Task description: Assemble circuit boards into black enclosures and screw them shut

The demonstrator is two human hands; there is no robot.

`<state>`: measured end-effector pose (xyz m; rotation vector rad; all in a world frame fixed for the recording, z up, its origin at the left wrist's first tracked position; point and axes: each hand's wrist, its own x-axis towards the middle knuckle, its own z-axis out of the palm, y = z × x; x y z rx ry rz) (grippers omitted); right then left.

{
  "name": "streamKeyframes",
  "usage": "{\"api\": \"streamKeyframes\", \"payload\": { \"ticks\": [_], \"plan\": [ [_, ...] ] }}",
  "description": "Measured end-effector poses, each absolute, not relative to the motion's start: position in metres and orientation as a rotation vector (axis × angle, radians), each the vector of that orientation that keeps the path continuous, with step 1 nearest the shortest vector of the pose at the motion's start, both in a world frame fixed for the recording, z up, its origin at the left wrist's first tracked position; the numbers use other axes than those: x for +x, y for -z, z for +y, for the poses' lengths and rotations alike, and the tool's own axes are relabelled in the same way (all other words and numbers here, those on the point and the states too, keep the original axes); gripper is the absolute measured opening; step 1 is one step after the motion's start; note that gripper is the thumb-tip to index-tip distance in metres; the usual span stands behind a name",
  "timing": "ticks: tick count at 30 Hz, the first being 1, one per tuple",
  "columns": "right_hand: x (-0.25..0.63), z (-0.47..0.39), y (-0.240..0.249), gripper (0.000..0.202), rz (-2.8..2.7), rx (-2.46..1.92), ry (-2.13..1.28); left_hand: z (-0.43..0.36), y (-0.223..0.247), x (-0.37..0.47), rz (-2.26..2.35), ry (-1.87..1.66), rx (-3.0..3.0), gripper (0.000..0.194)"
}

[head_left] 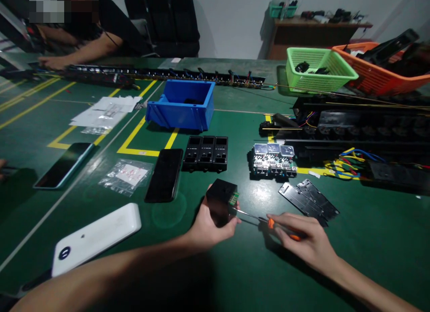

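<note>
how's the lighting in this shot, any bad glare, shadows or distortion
Head view: bright glare on the green table just below the circuit boards; head view: dark shadow beneath the right hand, which holds a screwdriver; head view: the black box in the left hand shows little detail; head view: the orange basket looks stretched near the edge.

Most of the screwdriver's (250,214) handle is hidden inside the right hand (304,236), and whether its tip touches the green circuit board (234,198) is too small to tell. The black box (218,193) covers some fingers of the left hand (208,227). Print on the black housings (206,151) is unreadable. The right edge cuts off the orange basket (379,78); contents of the blue bin (181,115) are too dark to name.
</note>
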<state>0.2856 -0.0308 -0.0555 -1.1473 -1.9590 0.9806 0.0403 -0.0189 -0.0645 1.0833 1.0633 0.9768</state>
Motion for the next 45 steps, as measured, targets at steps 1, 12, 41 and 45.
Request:
{"api": "streamKeyframes", "payload": {
  "ticks": [1,12,41,45],
  "plan": [
    [0.285,-0.031,0.055,0.022,-1.946,-1.167,-1.008,-0.019,0.065,0.040,1.065,-0.972,1.086,0.036],
    [0.289,-0.029,0.053,0.023,-1.875,-1.216,-1.133,-0.016,0.056,0.040,0.979,-0.903,1.123,0.054],
    [0.288,-0.025,0.044,0.023,-1.071,-1.134,-1.563,-0.010,0.056,0.039,0.805,-1.024,0.977,0.040],
    [0.288,-0.015,0.039,0.022,-1.022,-1.229,-1.657,-0.008,0.051,0.044,0.771,-1.028,0.939,0.039]
  ]
}}
